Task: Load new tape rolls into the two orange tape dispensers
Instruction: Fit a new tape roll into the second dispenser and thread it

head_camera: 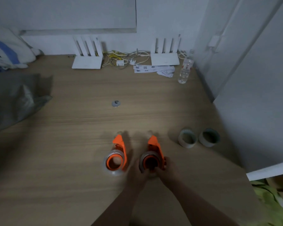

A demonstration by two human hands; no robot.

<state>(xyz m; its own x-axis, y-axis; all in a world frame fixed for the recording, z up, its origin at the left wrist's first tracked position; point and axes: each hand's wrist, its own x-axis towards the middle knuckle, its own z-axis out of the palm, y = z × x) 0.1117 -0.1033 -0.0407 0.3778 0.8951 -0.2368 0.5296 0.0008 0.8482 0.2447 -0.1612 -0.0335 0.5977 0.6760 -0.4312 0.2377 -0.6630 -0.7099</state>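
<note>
Two orange tape dispensers lie on the wooden table near its front. The left dispenser (119,150) carries a clear tape roll (113,162) around its orange hub and nobody touches it. The right dispenser (155,149) has a darker roll (149,161) on its hub. My left hand (138,174) grips the near left side of that roll. My right hand (164,170) holds the dispenser's right side and lower edge. Two tape cores (187,138) (209,137) stand upright to the right, apart from both hands.
A grey plastic bag (15,98) covers the table's left side. Two white routers (87,61) (165,58), tangled cables (121,58), paper slips (153,69) and a water bottle (185,69) line the back. A grey cable grommet (116,103) sits mid-table. A white wall (252,95) bounds the right.
</note>
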